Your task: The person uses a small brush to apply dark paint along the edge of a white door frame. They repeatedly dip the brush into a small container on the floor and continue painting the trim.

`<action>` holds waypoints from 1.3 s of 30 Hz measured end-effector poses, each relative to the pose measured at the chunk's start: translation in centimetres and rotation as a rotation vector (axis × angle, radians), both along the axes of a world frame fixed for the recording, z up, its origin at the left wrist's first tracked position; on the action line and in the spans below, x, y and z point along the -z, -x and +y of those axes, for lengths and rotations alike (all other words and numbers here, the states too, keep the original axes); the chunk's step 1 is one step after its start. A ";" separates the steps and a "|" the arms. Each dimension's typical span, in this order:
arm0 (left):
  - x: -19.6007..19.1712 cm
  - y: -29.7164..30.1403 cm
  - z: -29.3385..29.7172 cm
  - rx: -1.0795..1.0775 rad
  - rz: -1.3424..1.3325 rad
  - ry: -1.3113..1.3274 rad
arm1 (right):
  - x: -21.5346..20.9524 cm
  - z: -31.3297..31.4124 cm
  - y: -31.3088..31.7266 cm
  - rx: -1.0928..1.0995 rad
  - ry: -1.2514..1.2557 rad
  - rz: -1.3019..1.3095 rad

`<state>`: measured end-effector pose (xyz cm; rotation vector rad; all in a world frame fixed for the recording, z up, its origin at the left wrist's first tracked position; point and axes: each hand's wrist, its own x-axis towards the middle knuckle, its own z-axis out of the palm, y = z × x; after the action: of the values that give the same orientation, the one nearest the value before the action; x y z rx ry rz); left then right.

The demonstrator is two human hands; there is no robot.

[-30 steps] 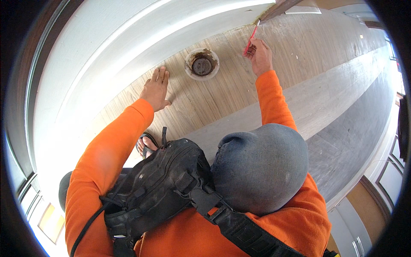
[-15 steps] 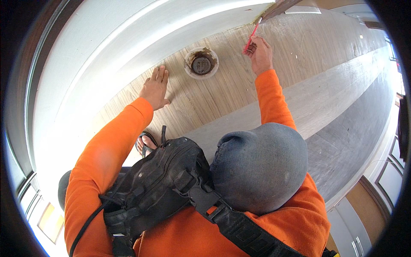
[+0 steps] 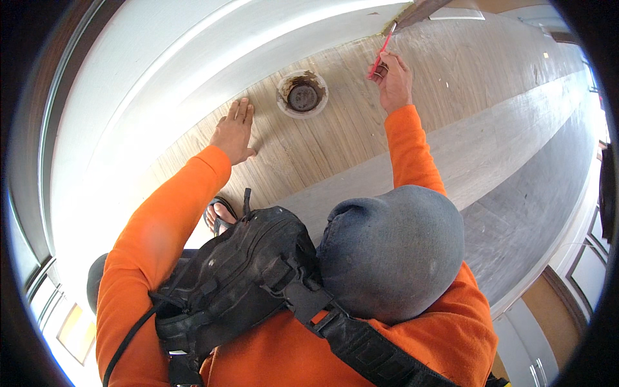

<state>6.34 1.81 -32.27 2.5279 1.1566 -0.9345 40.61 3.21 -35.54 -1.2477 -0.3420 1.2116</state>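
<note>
My right hand [image 3: 394,82] grips a thin paintbrush [image 3: 382,51] by its red handle. The brush's pale tip meets the lower end of a brown wooden trim [image 3: 419,14], where the white panel ends; its bristles are too small to make out. Flat on the wood-look floor, with fingers stretched, rests my left hand [image 3: 233,132], close to the panel's foot. Between my hands stands a round pale plastic tub [image 3: 324,102], its inner wall smeared brown and dark brown matter at its bottom.
A long white panel [image 3: 193,77] curves along the left and far side. Light wood-look floor [image 3: 322,151] gives way to greyer strips at the right. My bent knee [image 3: 393,251] and a black bag [image 3: 238,277] strapped to me take up the near middle.
The brush and my right hand have shifted very slightly, with the brush tip staying at the trim's end. My left hand and the tub keep their places.
</note>
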 end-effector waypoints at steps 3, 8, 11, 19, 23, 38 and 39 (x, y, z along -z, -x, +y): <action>-0.2 0.0 0.0 0.016 0.018 -0.008 | -0.1 0.0 0.1 -0.006 -0.014 0.002; -0.2 -0.3 0.0 -0.025 0.029 0.016 | -0.7 0.0 0.0 0.001 -0.047 -0.014; -0.3 -0.3 0.0 -0.032 0.018 0.017 | -1.2 0.1 0.2 0.010 -0.042 -0.030; -0.2 -0.3 0.0 -0.038 0.010 0.024 | -2.0 0.1 0.4 0.024 -0.060 -0.057; -0.3 -0.1 0.0 -0.043 -0.007 0.009 | -2.1 0.2 0.7 0.046 -0.059 -0.049; -0.1 0.0 0.1 0.010 0.022 -0.003 | -2.8 0.3 0.4 0.058 -0.103 -0.030; -0.1 0.0 0.1 0.007 0.017 0.000 | -2.8 0.4 0.4 0.069 -0.103 -0.032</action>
<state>6.33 1.89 -32.18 2.5308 1.1528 -0.9592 40.21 3.59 -32.73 -1.1821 -0.3773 1.1029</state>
